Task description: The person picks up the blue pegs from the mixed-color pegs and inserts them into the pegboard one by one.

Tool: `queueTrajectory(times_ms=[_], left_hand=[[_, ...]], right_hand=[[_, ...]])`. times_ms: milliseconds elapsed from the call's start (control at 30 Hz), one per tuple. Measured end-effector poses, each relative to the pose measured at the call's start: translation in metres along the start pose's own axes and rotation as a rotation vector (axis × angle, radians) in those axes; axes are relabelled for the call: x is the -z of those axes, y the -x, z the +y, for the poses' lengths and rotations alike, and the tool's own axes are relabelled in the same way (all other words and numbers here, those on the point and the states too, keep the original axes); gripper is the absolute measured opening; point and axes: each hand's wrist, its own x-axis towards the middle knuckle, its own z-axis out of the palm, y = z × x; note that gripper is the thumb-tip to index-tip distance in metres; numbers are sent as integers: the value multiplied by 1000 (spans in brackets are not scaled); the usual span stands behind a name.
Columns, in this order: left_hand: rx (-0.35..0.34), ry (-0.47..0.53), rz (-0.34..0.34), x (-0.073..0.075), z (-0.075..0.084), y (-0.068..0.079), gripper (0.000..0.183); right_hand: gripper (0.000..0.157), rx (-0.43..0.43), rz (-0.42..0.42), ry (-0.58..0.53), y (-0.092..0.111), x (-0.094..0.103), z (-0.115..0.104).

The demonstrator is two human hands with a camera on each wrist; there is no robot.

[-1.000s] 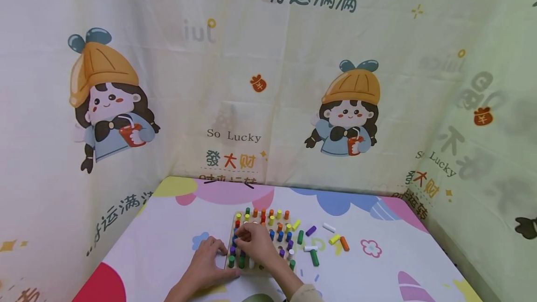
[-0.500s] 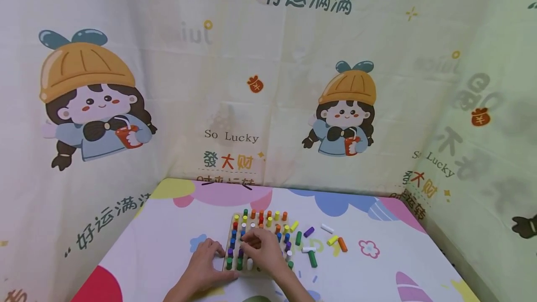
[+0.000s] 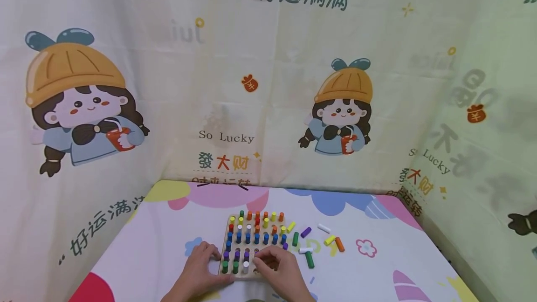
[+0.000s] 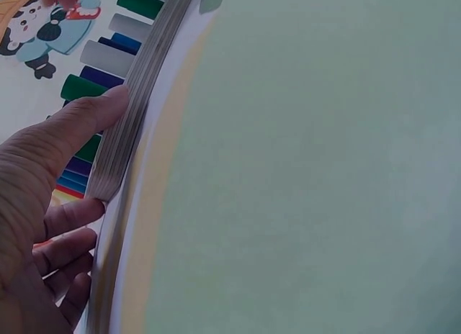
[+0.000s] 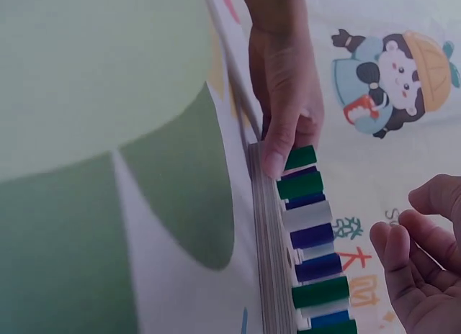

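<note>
A wooden pegboard [image 3: 223, 271] lies on the table, with rows of short coloured pegs standing in it. A row of blue pegs [image 3: 248, 238] crosses its middle; purple pegs [image 3: 237, 256], green pegs [image 3: 225, 267] and a white peg [image 3: 245, 267] stand nearer the front. My left hand [image 3: 198, 267] grips the front left corner, its thumb [image 4: 108, 107] on the near edge and its other fingers along the left side. Over the front right part hovers my right hand [image 3: 278, 267]. In the right wrist view its fingers [image 5: 392, 247] are loosely bent, with nothing visible between them and the thumb.
Right of the board lie several loose pegs, among them a purple peg [image 3: 306, 232], an orange peg [image 3: 340, 244] and a green peg [image 3: 309, 260]. The patterned tablecloth [image 3: 356, 269] covers the table. Printed curtains [image 3: 277, 106] hang behind and at both sides.
My right hand has moved from the board's left middle toward its front right, uncovering the blue row. My left hand stays at the corner. The head view has turned slightly right.
</note>
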Motion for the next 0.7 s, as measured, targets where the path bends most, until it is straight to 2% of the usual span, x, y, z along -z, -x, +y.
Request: queueTrajectory(times_ms=[333, 500, 700], left_hand=[[22, -9, 7, 4, 4, 15, 65], [32, -10, 0, 4, 5, 16, 67], [50, -10, -46, 4, 8, 20, 71]], right_hand=[[21, -37, 21, -65, 30, 16, 6], [23, -36, 33, -64, 41, 31, 9], [23, -46, 90, -28, 52, 52, 12]])
